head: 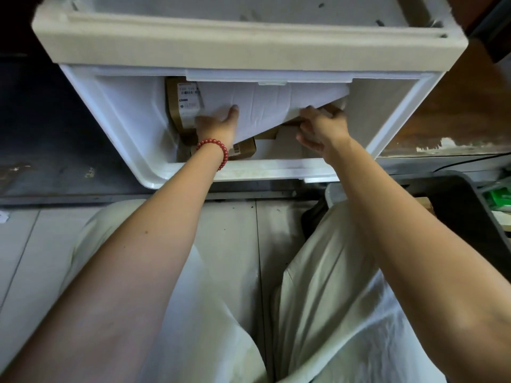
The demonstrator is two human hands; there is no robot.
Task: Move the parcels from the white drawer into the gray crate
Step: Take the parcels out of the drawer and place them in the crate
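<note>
The white drawer (132, 139) stands pulled out below a white cabinet top. Inside it a large flat white parcel (265, 106) lies tilted over several brown cardboard parcels (177, 106). My left hand (218, 124), with a red bead bracelet on the wrist, grips the white parcel's lower left edge. My right hand (320, 127) holds its lower right edge, fingers curled under it. The gray crate (467, 217) sits on the floor at the right, partly hidden by my right arm.
A brown parcel with a barcode label (243, 149) lies at the drawer's front. Green and white items (497, 197) show inside the crate. My knees in light trousers fill the foreground on a pale tiled floor. A worn wooden surface is at the right.
</note>
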